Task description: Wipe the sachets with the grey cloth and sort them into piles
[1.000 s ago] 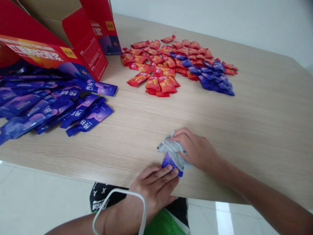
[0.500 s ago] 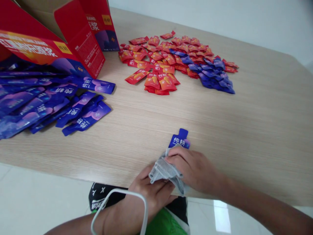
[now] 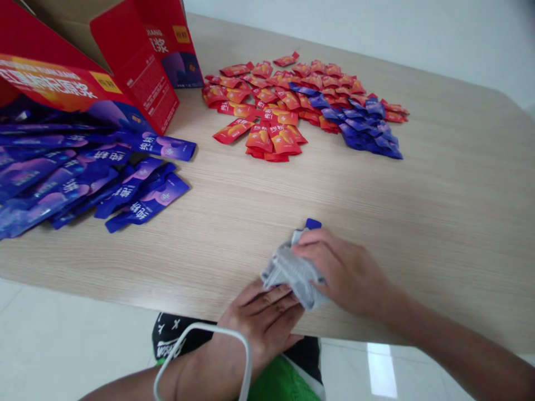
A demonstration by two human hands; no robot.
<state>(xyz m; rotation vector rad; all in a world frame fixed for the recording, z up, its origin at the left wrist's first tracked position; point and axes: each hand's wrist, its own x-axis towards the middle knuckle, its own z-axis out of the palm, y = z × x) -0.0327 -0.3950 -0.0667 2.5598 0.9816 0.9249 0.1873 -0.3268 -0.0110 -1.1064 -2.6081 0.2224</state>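
A blue sachet lies flat near the front edge of the table, mostly covered; its narrow top end sticks out beyond the cloth. My right hand is closed around a bunched grey cloth, which rests over the sachet. Stretched out flat, my left hand has its fingertips at the sachet's lower end, partly under the cloth's edge.
On the left, many blue sachets overlap before an open red box; another red box stands behind. Red sachets and a smaller blue pile lie at the back. A white cable loops over my left forearm.
The cloth in my right hand went down over my left fingers, baring the sachet's printed top, then moved back up across the sachet. My left hand stayed nearly in place.
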